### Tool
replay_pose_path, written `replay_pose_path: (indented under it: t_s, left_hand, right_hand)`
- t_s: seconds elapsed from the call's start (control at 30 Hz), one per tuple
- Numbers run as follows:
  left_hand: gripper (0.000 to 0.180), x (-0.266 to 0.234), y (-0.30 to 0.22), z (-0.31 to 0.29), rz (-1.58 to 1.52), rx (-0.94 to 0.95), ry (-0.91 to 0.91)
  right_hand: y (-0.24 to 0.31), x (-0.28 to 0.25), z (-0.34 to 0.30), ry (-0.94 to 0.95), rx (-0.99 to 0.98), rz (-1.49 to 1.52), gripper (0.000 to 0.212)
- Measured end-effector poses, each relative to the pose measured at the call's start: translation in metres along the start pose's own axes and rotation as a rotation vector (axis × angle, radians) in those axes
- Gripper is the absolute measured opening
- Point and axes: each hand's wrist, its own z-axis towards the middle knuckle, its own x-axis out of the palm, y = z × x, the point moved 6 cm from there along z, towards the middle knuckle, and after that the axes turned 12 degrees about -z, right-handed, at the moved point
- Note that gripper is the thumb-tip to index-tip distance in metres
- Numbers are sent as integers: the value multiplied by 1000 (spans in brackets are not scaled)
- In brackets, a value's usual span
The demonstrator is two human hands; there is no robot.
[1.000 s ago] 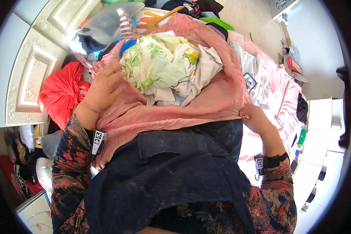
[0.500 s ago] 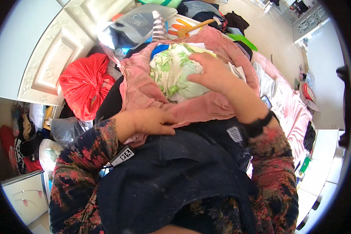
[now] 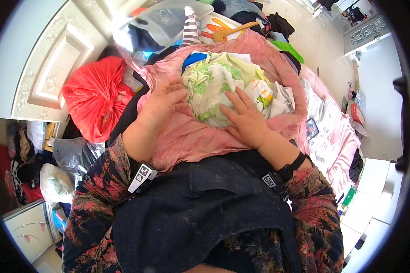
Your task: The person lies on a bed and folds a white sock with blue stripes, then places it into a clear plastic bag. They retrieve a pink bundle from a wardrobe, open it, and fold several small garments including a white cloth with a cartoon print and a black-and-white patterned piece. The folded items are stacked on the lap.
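Pink, creased cloth sheet (image 3: 187, 141) lies spread in front of the wearer, its far edge running up around a heap of fabric; what carries it is hidden. Its near edge meets a dark, near-black fabric apron (image 3: 191, 214), cut off by the lower border. At left, a cream cabinet door with a raised panel (image 3: 54, 68) is cropped by the dark fisheye rim. Bare pale floor (image 3: 319, 50) gives open room at upper right, well apart from both hands.

Rounded bundle of white and green patterned cloths (image 3: 214, 84) sits in the middle of the sheet; its lower layers are hidden and cannot be counted. Red gathered fabric bag (image 3: 93, 100) stands left of the sheet, contents not visible.

Left hand (image 3: 161, 100) is at the bundle's left edge, over the sheet; its grip is loose, fingers apart. Contact with the bundle cannot be confirmed. Right hand (image 3: 248, 120) extends over the bundle's near side, covering part of it; its grip is likewise spread, closed on nothing. Pressure cannot be judged. Clear space separates the two hands.

Brown wooden long-handled implement (image 3: 234, 32) lies beyond the sheet's far edge. Small dark-framed rectangular object (image 3: 311, 129) lies right of the sheet; its kind is uncertain.
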Motion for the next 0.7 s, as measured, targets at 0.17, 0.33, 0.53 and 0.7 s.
replay_pose_path:
  t_s: [0.17, 0.33, 0.53, 0.7]
  left_hand:
    - [30, -2, -15, 4, 75, 197, 125]
    - [34, -9, -20, -1, 313, 156, 216]
    - [42, 22, -20, -35, 1419, 683, 430]
    - [34, 42, -12, -47, 1546, 724, 539]
  right_hand:
    - [-3, -4, -31, -139, 96, 137, 74]
    - [-21, -13, -69, -77, 379, 89, 84]
    - [-54, -32, -115, 164, 450, 82, 20]
    - [-61, -62, -141, 130, 329, 226, 7]
